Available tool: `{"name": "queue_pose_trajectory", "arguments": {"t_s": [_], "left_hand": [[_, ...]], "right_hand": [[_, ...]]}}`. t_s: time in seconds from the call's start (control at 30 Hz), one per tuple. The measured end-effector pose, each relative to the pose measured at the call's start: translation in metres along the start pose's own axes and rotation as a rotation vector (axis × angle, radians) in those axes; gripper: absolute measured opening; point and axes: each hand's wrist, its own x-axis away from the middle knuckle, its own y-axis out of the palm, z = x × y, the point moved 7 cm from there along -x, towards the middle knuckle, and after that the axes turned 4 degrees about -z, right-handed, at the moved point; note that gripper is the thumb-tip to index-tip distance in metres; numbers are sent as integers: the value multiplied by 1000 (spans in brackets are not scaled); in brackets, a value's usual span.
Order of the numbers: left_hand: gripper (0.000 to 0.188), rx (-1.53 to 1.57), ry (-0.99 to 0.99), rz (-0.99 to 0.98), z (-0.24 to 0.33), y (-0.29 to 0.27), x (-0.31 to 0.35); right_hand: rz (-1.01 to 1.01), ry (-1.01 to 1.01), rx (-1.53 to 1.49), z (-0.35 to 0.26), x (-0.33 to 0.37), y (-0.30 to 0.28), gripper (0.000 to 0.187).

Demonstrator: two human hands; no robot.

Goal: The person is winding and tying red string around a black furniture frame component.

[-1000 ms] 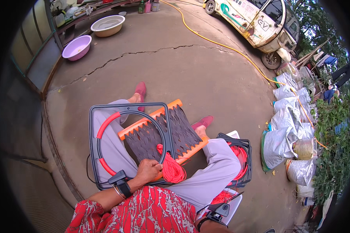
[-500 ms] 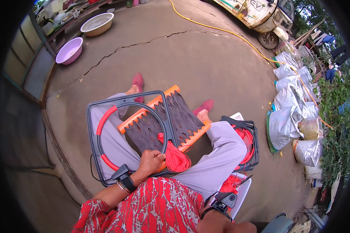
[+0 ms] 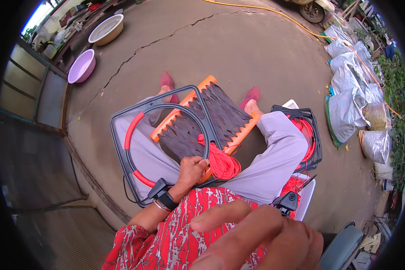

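Observation:
My left hand is closed on the rim of a black ring set in a square plastic frame. Two red sleeves cover parts of that ring. Against the ring, just right of my fingers, hangs a hank of red cord. The frame leans over my left leg and partly covers an orange rack with dark, slashed strips across it, standing between my legs. Large and close in front of my red patterned shirt, my right hand has its fingers apart and slightly bent, with nothing visible in them.
Beside my right knee lie stacked black frames with red cord, and a white tray holding more. Filled silver sacks line the right side. A purple basin and a beige basin stand far left. A yellow hose crosses behind.
My right hand has risen from low beside the white tray to close in front of my shirt. My left hand keeps its hold on the frame. The whole view has shifted.

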Motion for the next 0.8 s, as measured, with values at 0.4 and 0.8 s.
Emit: {"name": "queue_pose_trajectory", "arguments": {"t_s": [0.4,0.8], "left_hand": [[29,-4,-56,-26,11,5,1],[29,-22,-14,-42,6,7,1]], "right_hand": [[-83,231,-245,-17,-6,11,38],[-69,309,-297,-19,-30,10,27]]}}
